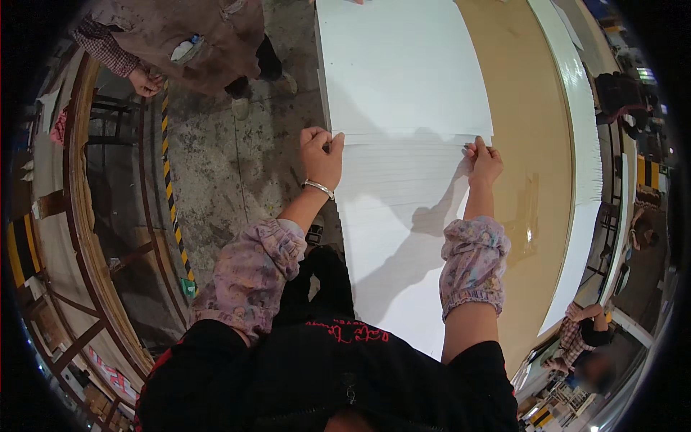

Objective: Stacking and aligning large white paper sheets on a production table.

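A large white sheet (403, 68) lies lengthwise before me, its near edge crossing between my hands. Below that edge are white sheets (389, 273) marked by several thin parallel lines, like stepped edges. My left hand (322, 155), with a bracelet at the wrist, is closed in a pinch on the white sheet's left near corner. At the right near corner, my right hand (484, 162) pinches the same sheet between thumb and fingers. Patterned sleeve covers (475, 263) wrap both my forearms, whose shadows fall across the white sheets.
Brown board (529, 144) lies right of the sheets, with a white stack (579, 137) beyond it. A person in a brown apron (194, 43) stands at the far left. Yellow-black tape (170, 194) marks the floor beside a metal rack (79, 180). More people appear at right.
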